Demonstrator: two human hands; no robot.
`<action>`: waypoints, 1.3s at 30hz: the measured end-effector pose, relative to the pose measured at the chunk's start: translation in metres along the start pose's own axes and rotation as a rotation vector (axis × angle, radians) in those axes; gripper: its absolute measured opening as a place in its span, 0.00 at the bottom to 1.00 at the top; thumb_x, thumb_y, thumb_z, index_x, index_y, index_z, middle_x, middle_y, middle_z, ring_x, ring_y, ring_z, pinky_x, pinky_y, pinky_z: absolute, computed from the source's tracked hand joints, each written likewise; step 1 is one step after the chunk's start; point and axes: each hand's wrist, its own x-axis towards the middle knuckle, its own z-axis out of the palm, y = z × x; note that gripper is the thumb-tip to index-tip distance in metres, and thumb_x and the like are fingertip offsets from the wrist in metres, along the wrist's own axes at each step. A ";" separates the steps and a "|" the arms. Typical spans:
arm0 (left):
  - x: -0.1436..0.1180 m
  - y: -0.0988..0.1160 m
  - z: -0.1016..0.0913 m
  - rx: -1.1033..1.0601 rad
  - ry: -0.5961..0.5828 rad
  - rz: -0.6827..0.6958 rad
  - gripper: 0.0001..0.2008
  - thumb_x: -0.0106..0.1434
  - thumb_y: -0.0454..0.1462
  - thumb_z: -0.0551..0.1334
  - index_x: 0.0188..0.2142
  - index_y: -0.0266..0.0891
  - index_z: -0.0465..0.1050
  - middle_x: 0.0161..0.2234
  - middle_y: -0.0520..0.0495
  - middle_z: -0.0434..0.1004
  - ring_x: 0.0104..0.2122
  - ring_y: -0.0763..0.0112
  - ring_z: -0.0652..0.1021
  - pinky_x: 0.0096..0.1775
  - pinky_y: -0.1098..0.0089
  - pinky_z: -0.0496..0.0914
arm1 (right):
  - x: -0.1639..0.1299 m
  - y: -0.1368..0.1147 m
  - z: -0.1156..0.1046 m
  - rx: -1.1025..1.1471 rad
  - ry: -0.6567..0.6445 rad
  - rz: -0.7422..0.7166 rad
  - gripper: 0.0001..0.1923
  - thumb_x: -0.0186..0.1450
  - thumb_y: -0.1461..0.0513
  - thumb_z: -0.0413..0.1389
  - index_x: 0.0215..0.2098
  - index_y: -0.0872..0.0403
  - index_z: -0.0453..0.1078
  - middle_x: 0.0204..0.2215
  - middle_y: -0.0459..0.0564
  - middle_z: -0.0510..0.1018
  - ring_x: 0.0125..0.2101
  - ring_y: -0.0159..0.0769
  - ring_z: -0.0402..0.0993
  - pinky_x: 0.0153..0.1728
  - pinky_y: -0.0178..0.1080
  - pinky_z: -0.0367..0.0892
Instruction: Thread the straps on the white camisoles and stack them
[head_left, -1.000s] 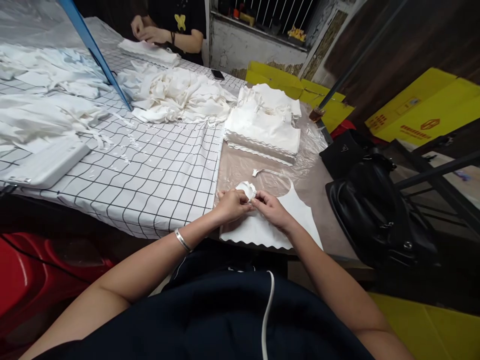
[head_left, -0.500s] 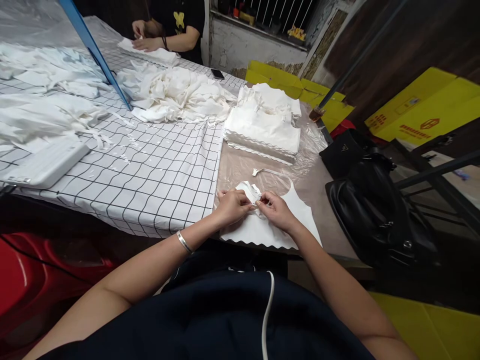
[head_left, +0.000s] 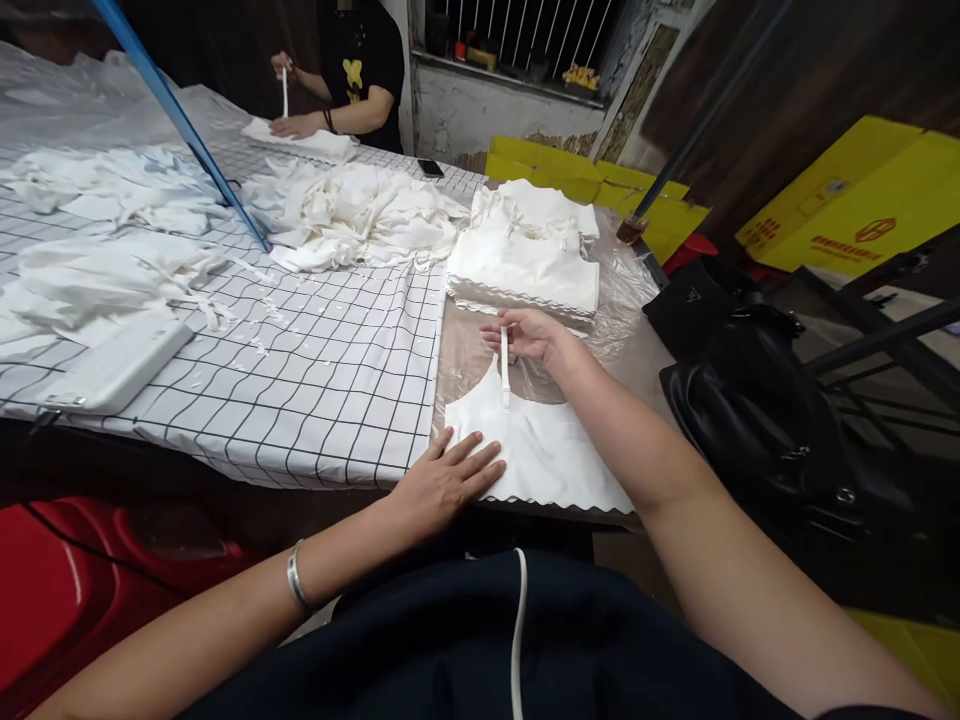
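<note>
A small white top (head_left: 541,452) with a scalloped hem lies flat on the plastic-covered table (head_left: 465,350) at its near edge. My left hand (head_left: 448,478) rests flat on the top's lower left part, fingers spread. My right hand (head_left: 529,335) is further away and pinches the end of the top's white strap (head_left: 505,368), pulling it straight up from the left shoulder. Just beyond my right hand sits a neat stack of folded white tops (head_left: 526,268).
A checked cloth (head_left: 330,370) covers the table's left side, with loose white garment heaps (head_left: 352,205) and a flat white box (head_left: 112,365). A co-worker (head_left: 352,70) handles a strap at the far end. A black bag (head_left: 772,420) and yellow cartons (head_left: 855,200) stand on the right.
The bunched top has been spread flat. My left hand let go and pressed down on it; my right hand moved away from me, drawing the strap out straight.
</note>
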 end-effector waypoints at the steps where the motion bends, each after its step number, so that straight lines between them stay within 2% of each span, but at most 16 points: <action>1: 0.000 -0.002 -0.001 0.008 -0.001 0.008 0.22 0.71 0.37 0.52 0.64 0.44 0.59 0.65 0.46 0.60 0.64 0.53 0.61 0.62 0.47 0.52 | 0.005 -0.001 0.001 -0.042 0.011 0.037 0.07 0.62 0.72 0.49 0.36 0.56 0.63 0.33 0.57 0.77 0.30 0.38 0.75 0.33 0.38 0.73; 5: -0.004 -0.012 -0.013 0.016 0.013 0.067 0.21 0.72 0.32 0.49 0.62 0.43 0.62 0.62 0.45 0.65 0.63 0.55 0.64 0.62 0.46 0.52 | 0.013 -0.007 -0.002 -0.268 -0.013 0.123 0.03 0.70 0.67 0.50 0.39 0.59 0.65 0.30 0.59 0.77 0.30 0.41 0.76 0.29 0.39 0.73; 8: -0.010 -0.024 -0.031 0.038 -0.006 0.065 0.21 0.71 0.30 0.50 0.61 0.43 0.64 0.60 0.45 0.68 0.63 0.58 0.64 0.63 0.48 0.49 | 0.003 -0.020 -0.019 -0.538 0.050 0.042 0.08 0.68 0.61 0.59 0.36 0.57 0.66 0.25 0.56 0.76 0.27 0.44 0.74 0.28 0.41 0.71; 10: -0.017 -0.031 -0.041 0.060 -0.052 0.015 0.20 0.70 0.32 0.52 0.60 0.43 0.66 0.59 0.43 0.70 0.62 0.57 0.66 0.63 0.47 0.49 | -0.019 -0.022 -0.038 -0.732 0.195 -0.176 0.11 0.66 0.58 0.63 0.34 0.56 0.67 0.23 0.54 0.74 0.28 0.44 0.73 0.32 0.42 0.70; 12: -0.022 -0.034 -0.048 0.083 -0.091 -0.059 0.19 0.71 0.39 0.55 0.58 0.40 0.68 0.58 0.39 0.70 0.60 0.53 0.68 0.63 0.45 0.49 | -0.052 -0.007 -0.059 -0.849 0.340 -0.482 0.12 0.67 0.54 0.61 0.37 0.55 0.70 0.28 0.53 0.76 0.33 0.46 0.74 0.38 0.44 0.69; 14: -0.023 -0.033 -0.049 0.092 -0.090 -0.102 0.26 0.68 0.50 0.56 0.60 0.39 0.66 0.60 0.35 0.67 0.61 0.49 0.66 0.63 0.43 0.48 | -0.090 0.029 -0.078 -0.880 0.372 -0.713 0.14 0.69 0.51 0.55 0.45 0.51 0.71 0.39 0.52 0.77 0.42 0.48 0.73 0.45 0.47 0.67; 15: -0.021 -0.031 -0.048 0.084 -0.076 -0.087 0.31 0.67 0.55 0.55 0.62 0.40 0.64 0.62 0.35 0.64 0.63 0.48 0.63 0.63 0.44 0.47 | -0.107 0.053 -0.085 -0.918 0.343 -0.744 0.16 0.70 0.50 0.53 0.48 0.50 0.70 0.45 0.53 0.76 0.47 0.49 0.71 0.49 0.49 0.65; 19: -0.004 -0.022 -0.032 0.020 -0.092 0.050 0.38 0.64 0.62 0.49 0.67 0.47 0.54 0.67 0.41 0.54 0.66 0.51 0.56 0.64 0.47 0.45 | -0.147 0.142 -0.105 -1.140 0.258 -0.692 0.23 0.69 0.50 0.51 0.56 0.52 0.68 0.59 0.57 0.66 0.62 0.53 0.56 0.61 0.58 0.49; 20: 0.000 -0.021 -0.028 0.023 -0.113 0.034 0.39 0.64 0.63 0.48 0.67 0.46 0.54 0.67 0.40 0.53 0.66 0.50 0.56 0.63 0.46 0.47 | -0.150 0.155 -0.108 -1.164 0.280 -0.679 0.23 0.69 0.50 0.49 0.56 0.53 0.68 0.60 0.58 0.65 0.62 0.53 0.54 0.62 0.59 0.48; 22: 0.007 -0.020 -0.023 0.050 -0.147 -0.045 0.41 0.64 0.63 0.48 0.67 0.42 0.56 0.67 0.36 0.53 0.65 0.46 0.57 0.61 0.43 0.49 | -0.151 0.165 -0.114 -1.146 0.377 -0.682 0.21 0.69 0.53 0.47 0.55 0.54 0.68 0.58 0.59 0.67 0.60 0.53 0.58 0.60 0.58 0.52; 24: 0.014 -0.020 -0.023 0.062 -0.150 -0.106 0.39 0.64 0.62 0.49 0.65 0.40 0.59 0.66 0.34 0.56 0.64 0.44 0.58 0.60 0.42 0.50 | -0.152 0.160 -0.118 -1.087 0.485 -0.719 0.18 0.69 0.54 0.47 0.51 0.53 0.70 0.52 0.58 0.72 0.53 0.52 0.66 0.55 0.55 0.59; 27: 0.033 -0.021 -0.033 0.002 -0.100 -0.124 0.26 0.70 0.51 0.49 0.60 0.41 0.66 0.61 0.38 0.66 0.60 0.50 0.65 0.59 0.46 0.53 | -0.156 0.146 -0.121 -1.056 0.597 -0.771 0.12 0.68 0.55 0.52 0.45 0.50 0.72 0.43 0.55 0.76 0.45 0.50 0.69 0.49 0.50 0.63; 30: 0.060 -0.029 -0.042 -0.092 -0.056 -0.185 0.17 0.70 0.39 0.51 0.53 0.42 0.72 0.53 0.41 0.74 0.52 0.55 0.72 0.55 0.50 0.56 | -0.158 0.139 -0.126 -1.098 0.644 -0.665 0.08 0.63 0.58 0.59 0.40 0.49 0.73 0.39 0.53 0.75 0.42 0.50 0.68 0.46 0.49 0.60; 34: 0.090 -0.050 -0.044 -0.141 -0.136 -0.272 0.10 0.63 0.36 0.57 0.42 0.41 0.76 0.43 0.42 0.77 0.45 0.54 0.72 0.48 0.52 0.57 | -0.151 0.131 -0.140 -1.120 0.507 -0.422 0.06 0.58 0.60 0.63 0.33 0.49 0.74 0.32 0.48 0.75 0.38 0.46 0.68 0.43 0.46 0.58; 37: 0.100 -0.061 -0.044 -0.190 -0.227 -0.311 0.06 0.60 0.39 0.61 0.35 0.40 0.75 0.39 0.43 0.77 0.45 0.53 0.72 0.47 0.53 0.57 | -0.146 0.119 -0.148 -1.128 0.358 -0.355 0.05 0.58 0.60 0.63 0.28 0.51 0.71 0.28 0.45 0.73 0.36 0.42 0.68 0.40 0.43 0.58; 39: 0.104 -0.063 -0.047 -0.236 -0.279 -0.338 0.07 0.60 0.41 0.62 0.32 0.39 0.73 0.39 0.43 0.76 0.45 0.52 0.72 0.47 0.53 0.57 | -0.143 0.111 -0.153 -1.112 0.276 -0.338 0.06 0.59 0.61 0.61 0.27 0.53 0.70 0.29 0.45 0.73 0.34 0.40 0.68 0.39 0.40 0.59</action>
